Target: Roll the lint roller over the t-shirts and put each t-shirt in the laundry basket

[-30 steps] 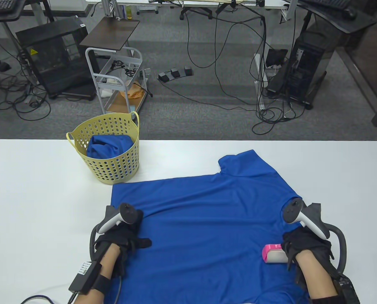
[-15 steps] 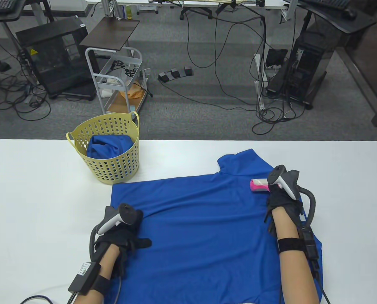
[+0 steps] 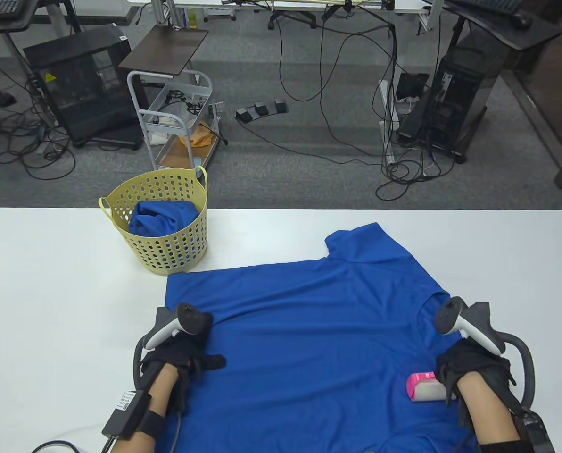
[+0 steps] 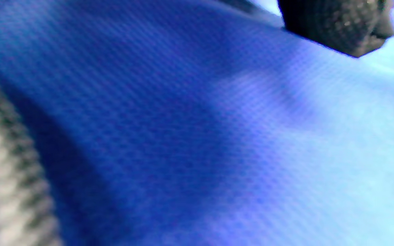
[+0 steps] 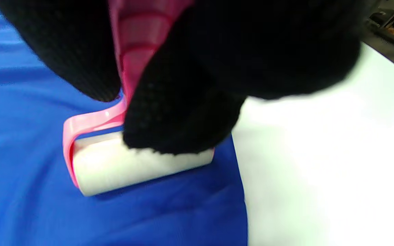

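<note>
A blue t-shirt point(image 3: 309, 339) lies spread flat on the white tabletop point(image 3: 50, 292) in front of you, its collar and one sleeve pointing toward the far right. Your left hand point(image 3: 182, 356) rests on the near left part of the shirt, close to its left edge, with the fingers stretched out flat and the thumb pointing right across the cloth. It holds nothing. The left wrist view is filled with blurred blue fabric, with one dark gloved fingertip point(image 4: 337, 27) touching it at the top.

Your right hand point(image 3: 472, 370) is at the near right part of the shirt, its fingers curled around the pink handle of the lint roller point(image 3: 425, 387). The roller sticks out to the left of that hand, with its white sticky drum lying on the blue cloth. In the right wrist view, the drum point(image 5: 139, 167) sits flat on the shirt right beside the shirt's edge, where bare tabletop begins, and a gloved finger point(image 5: 180, 116) hangs over the drum's upper side.

A yellow laundry basket point(image 3: 168, 255) with round holes stands on the far left part of the tabletop, just beyond the shirt's far left corner and well apart from both hands. A second blue t-shirt point(image 3: 163, 219) is bunched up inside it.
</note>
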Available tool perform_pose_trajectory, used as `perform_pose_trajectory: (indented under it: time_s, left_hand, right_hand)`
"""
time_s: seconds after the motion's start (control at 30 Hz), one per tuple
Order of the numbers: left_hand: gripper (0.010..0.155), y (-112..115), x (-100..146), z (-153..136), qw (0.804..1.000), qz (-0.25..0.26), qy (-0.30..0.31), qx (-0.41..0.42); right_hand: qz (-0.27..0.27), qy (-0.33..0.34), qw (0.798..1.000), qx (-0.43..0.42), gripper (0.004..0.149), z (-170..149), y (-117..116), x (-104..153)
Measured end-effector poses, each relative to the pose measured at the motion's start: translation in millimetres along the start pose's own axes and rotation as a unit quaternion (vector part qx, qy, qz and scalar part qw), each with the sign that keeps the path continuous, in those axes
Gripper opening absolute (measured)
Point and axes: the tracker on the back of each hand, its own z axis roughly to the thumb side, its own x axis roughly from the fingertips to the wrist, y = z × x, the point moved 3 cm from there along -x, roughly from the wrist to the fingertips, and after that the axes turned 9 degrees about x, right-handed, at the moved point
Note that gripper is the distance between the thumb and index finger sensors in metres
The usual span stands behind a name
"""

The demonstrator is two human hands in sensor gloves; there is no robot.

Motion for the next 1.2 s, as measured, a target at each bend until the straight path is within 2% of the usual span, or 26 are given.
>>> perform_pose_trajectory:
  time_s: [0.13, 0.2, 0.27, 0.47, 0.63, 0.73, 0.8, 0.93, 1.1, 1.17, 1.2]
  left_hand:
    - [0.101, 0, 0, 0, 1.0, -0.001, 0.0, 0.0]
    - [0.101, 0, 0, 0, 1.0, 0.0, 0.001, 0.0]
    - [0.101, 0, 0, 0, 1.0, -0.001, 0.001, 0.001]
    - [0.102, 0, 0, 0, 1.0, -0.002, 0.002, 0.001]
    - [0.102, 0, -1, -1, 1.0, -0.006, 0.001, 0.002]
    - [0.102, 0, -1, 0, 1.0, -0.007, 0.002, 0.002]
    - [0.102, 1, -1, 0, 1.0, -0.008, 0.001, 0.002]
    - [0.102, 1, -1, 0, 1.0, -0.007, 0.002, 0.002]
    - [0.102, 1, -1, 0, 1.0, -0.006, 0.003, 0.002]
    - [0.102, 1, -1, 0, 1.0, -0.007, 0.003, 0.002]
    - [0.102, 1, -1, 0, 1.0, -0.007, 0.003, 0.002]
  right_hand:
    - [-0.029, -0.005, 0.999, -0.036, 0.045, -4, -2, -1]
    - [-0.056, -0.021, 0.997, -0.051, 0.047, 0, 4, -10]
    - [-0.092, -0.033, 0.992, -0.083, 0.048, 8, 16, -28]
    - [-0.143, -0.078, 0.974, -0.159, 0.05, 26, 41, -90]
    - [-0.109, -0.093, 0.976, -0.164, 0.055, 45, 60, -135]
    - [-0.086, -0.099, 0.983, -0.13, 0.064, 58, 59, -151]
    - [-0.075, -0.096, 0.987, -0.108, 0.068, 62, 54, -155]
    - [-0.122, -0.082, 0.978, -0.145, 0.066, 50, 50, -147]
    - [-0.207, -0.092, 0.96, -0.167, 0.064, 0, 46, -130]
    - [-0.212, -0.107, 0.956, -0.169, 0.063, -21, 41, -129]
    - [-0.191, -0.11, 0.96, -0.171, 0.064, -31, 36, -133]
